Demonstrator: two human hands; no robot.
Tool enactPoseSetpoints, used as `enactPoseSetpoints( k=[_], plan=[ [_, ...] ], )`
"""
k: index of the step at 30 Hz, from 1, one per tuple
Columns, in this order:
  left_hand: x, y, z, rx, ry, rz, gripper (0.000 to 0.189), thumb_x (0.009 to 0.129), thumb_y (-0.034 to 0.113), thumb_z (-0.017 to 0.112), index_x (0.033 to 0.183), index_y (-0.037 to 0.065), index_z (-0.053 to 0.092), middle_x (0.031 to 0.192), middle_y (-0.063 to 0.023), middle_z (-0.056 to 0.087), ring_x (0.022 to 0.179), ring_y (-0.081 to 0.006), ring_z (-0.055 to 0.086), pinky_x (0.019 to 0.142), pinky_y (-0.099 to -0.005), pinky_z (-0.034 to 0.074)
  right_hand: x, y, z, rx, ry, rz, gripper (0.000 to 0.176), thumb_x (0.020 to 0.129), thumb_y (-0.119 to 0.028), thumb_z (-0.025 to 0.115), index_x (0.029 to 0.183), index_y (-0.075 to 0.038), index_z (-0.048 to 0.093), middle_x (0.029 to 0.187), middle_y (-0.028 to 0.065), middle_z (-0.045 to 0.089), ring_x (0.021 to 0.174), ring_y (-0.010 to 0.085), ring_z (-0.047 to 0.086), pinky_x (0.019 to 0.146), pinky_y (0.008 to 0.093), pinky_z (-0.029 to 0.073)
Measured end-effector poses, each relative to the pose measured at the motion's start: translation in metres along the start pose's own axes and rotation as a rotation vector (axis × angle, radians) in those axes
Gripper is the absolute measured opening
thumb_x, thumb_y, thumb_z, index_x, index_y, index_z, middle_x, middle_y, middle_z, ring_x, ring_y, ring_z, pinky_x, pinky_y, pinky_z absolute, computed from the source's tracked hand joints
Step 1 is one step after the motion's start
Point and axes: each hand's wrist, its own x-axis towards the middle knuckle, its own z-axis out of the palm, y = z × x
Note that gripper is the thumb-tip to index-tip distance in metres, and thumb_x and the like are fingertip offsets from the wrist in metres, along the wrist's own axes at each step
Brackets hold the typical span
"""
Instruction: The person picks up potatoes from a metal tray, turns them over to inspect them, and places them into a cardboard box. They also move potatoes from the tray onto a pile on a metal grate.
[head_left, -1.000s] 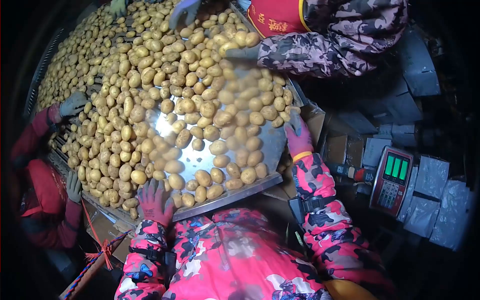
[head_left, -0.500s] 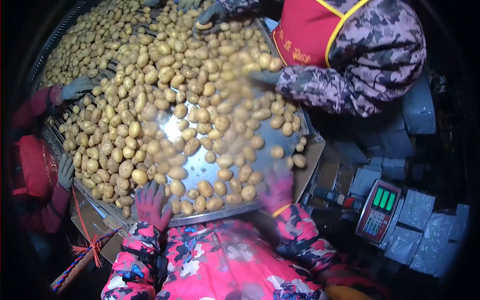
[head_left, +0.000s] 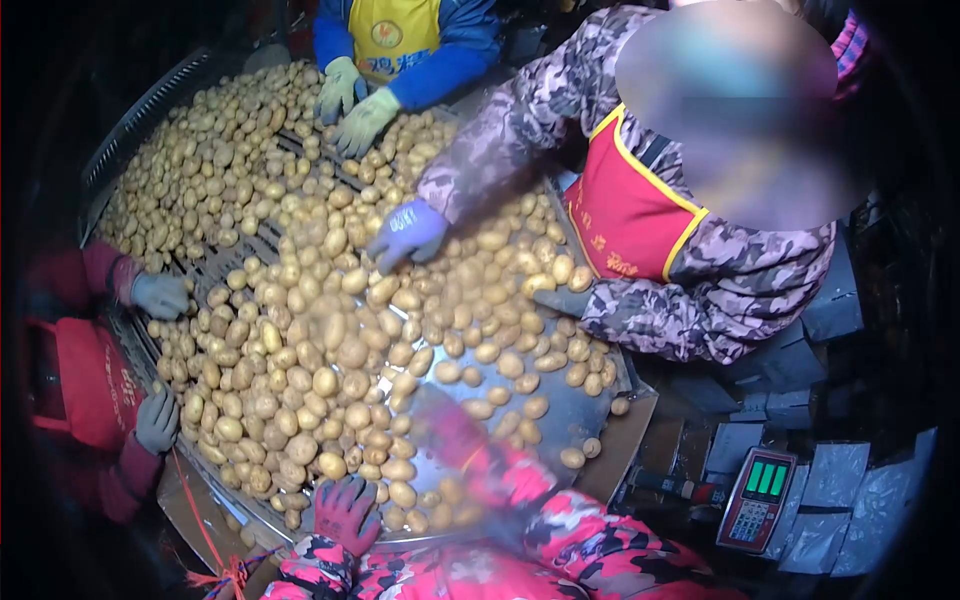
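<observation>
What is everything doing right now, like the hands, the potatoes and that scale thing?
left hand, gloved, fingers spread, flat at the table's near edge beside the potatoes.
right hand, gloved, blurred above the potatoes; open or shut unclear.
potatoes, loose, heaped across the table.
table, metal, mostly covered, a bare patch showing.
scale, display lit green.
purple-gloved hand, a co-worker's, resting on the potatoes.
</observation>
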Motion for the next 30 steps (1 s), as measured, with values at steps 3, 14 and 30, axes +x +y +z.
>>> enactPoseSetpoints(
  k=[3, 14, 30],
  plan=[
    [-0.001, -0.002, 0.001, -0.035, 0.017, 0.005, 0.059, 0.076, 0.041, 0.071, 0.128, 0.014, 0.063, 0.136, -0.0145, 0.056, 0.13, -0.0381, 0.046, 0.111, -0.0625, 0.027, -0.021, -0.037, 0.003, -0.396, -0.16, -0.292, 0.053, 0.1, -0.027, 0.058, 0.15, -0.016, 0.046, 0.148, 0.0069, 0.049, 0.135, 0.0235, 0.048, 0.107, 0.0457, 0.045],
    [-0.005, 0.008, -0.004, -0.045, -0.01, -0.04, 0.063, 0.076, 0.043, 0.071, 0.132, 0.016, 0.062, 0.132, -0.0148, 0.056, 0.129, -0.0399, 0.046, 0.11, -0.061, 0.029, 0.028, 0.018, -0.231, 0.379, 0.366, 0.36, 0.045, 0.098, -0.022, 0.06, 0.139, -0.005, 0.053, 0.132, 0.0133, 0.06, 0.118, 0.0233, 0.059, 0.098, 0.0347, 0.05],
    [0.07, 0.058, 0.005, 0.017, -0.213, 0.104, 0.085, 0.073, 0.065, 0.072, 0.142, 0.02, 0.054, 0.143, -0.0242, 0.043, 0.137, -0.0499, 0.033, 0.114, -0.0664, 0.021, -0.078, -0.019, -0.083, -0.927, 0.092, 0.049, 0.071, 0.083, -0.049, 0.068, 0.141, -0.011, 0.054, 0.144, 0.0218, 0.047, 0.132, 0.0402, 0.044, 0.11, 0.0572, 0.034]
  ],
)
